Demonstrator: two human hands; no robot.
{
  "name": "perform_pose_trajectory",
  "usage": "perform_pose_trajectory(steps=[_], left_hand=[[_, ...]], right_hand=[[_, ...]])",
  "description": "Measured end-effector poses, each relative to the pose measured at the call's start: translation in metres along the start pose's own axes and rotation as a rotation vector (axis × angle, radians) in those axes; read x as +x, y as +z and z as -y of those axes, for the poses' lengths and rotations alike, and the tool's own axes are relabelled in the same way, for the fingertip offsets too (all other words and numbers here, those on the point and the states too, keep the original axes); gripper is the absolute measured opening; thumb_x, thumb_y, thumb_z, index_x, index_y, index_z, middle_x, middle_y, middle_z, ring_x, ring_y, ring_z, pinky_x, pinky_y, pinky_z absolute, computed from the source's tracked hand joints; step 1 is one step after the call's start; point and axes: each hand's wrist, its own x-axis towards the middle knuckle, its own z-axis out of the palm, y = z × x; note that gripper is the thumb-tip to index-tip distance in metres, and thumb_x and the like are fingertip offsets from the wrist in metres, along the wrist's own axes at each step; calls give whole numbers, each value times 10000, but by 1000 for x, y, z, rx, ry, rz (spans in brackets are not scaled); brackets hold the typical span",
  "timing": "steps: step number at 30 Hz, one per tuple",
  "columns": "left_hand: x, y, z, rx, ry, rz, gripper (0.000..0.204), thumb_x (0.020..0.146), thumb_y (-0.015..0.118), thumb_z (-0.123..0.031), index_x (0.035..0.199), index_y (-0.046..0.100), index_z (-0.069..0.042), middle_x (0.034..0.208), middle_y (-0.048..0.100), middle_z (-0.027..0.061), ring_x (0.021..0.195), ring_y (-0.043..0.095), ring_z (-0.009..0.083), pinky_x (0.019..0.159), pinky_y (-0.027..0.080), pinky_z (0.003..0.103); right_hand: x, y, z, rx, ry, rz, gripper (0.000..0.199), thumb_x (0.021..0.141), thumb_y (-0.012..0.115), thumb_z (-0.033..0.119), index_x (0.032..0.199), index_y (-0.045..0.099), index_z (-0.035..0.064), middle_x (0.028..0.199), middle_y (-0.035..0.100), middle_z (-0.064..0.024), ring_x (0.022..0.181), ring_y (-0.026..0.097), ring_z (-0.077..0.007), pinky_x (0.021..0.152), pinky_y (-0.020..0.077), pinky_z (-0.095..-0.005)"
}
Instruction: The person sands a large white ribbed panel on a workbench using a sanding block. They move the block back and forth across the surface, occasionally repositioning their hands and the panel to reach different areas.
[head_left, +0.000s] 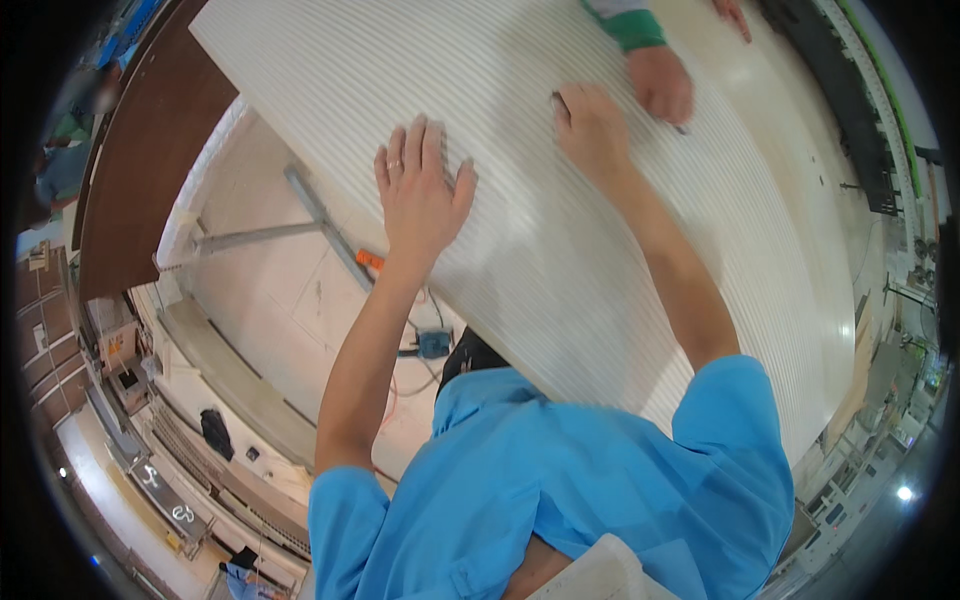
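Observation:
A large white panel with fine parallel ridges (560, 300) stretches out before me. My left hand (422, 195) lies on it near its left edge, fingers spread and holding nothing, with a ring on one finger. Farther right, my right hand (592, 125) rests on the panel with its fingers curled in. Something small and dark shows at its fingertips, too little to name. Just beyond it, a co-worker's closed hand (660, 85) with a green and white sleeve presses on the same panel. A small object pokes out under that hand.
A brown board (150, 140) stands at the far left. Below the panel's left edge are a grey metal frame (325, 225), an orange item (370, 260) and a blue tool with cords (433, 344) on the floor. Another person's fingers (735, 18) show at the top right.

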Motion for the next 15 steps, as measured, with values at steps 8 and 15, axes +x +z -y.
perform_pose_trajectory(steps=[8,15], left_hand=[[-3,5,-2,90,-19,3,613,960,579,-371,1456,462,-32,1527,456,172,1459,334,416,1213,216,566],[-6,0,-1,-6,12,-13,607,955,576,-368,1442,475,-21,1517,461,187,1445,350,430,1205,223,578]], right_hand=[[-55,-63,13,-293,-8,139,168,798,617,30,959,664,37,891,650,-139,937,642,-327,797,538,-434],[5,-9,14,-199,-101,45,178,805,620,54,973,666,17,948,673,-161,913,651,-335,802,544,-430]])
